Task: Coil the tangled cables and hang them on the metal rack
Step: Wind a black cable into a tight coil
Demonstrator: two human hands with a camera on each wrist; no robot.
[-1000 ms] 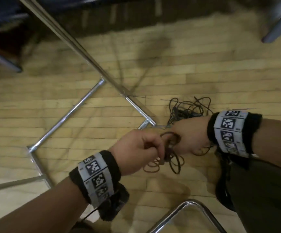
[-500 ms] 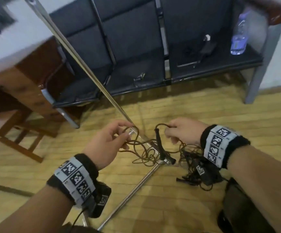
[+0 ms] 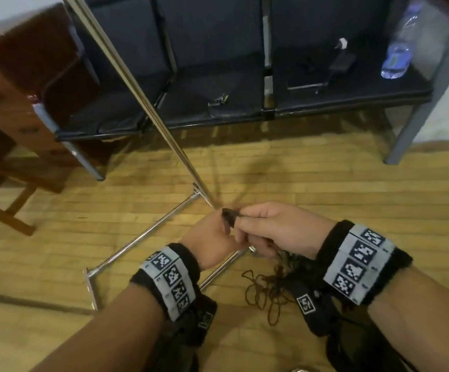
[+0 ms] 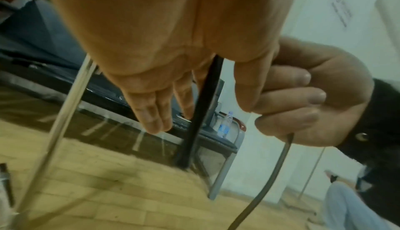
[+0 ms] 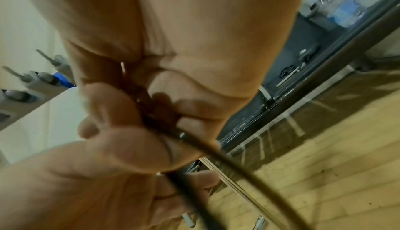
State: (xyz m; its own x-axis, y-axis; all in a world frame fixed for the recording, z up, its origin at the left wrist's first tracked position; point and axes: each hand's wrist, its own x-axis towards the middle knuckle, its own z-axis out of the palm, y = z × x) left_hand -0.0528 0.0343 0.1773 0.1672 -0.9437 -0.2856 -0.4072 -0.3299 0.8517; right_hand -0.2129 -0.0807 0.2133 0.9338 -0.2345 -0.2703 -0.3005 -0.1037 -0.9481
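Observation:
A thin dark cable runs between my two hands, which meet in front of the metal rack's pole [image 3: 137, 95]. My right hand [image 3: 247, 224] pinches the cable's black plug end [image 3: 228, 216] with thumb and forefinger. My left hand [image 3: 218, 232] sits just under it, its thumb holding the cable [image 5: 216, 153] against the fingers. The rest of the cable hangs as a loose tangle [image 3: 266, 288] below my right wrist, above the floor. A grey strand [image 4: 277, 165] drops from the right hand's curled fingers [image 4: 303, 96]. The rack's base bars [image 3: 148, 234] lie on the floor beneath my hands.
A dark bench [image 3: 218, 84] stands behind the rack, with a water bottle [image 3: 397, 49] and a black adapter [image 3: 341, 63] on it. Wooden furniture [image 3: 3, 103] is at the left. The floor is wood planks. A person's leg in light jeans [image 4: 346, 208] shows at the right.
The view rose from the floor to the bench. My hands, briefly apart with cable stretched between them, have come together again; the right hand carried the plug end to the left hand.

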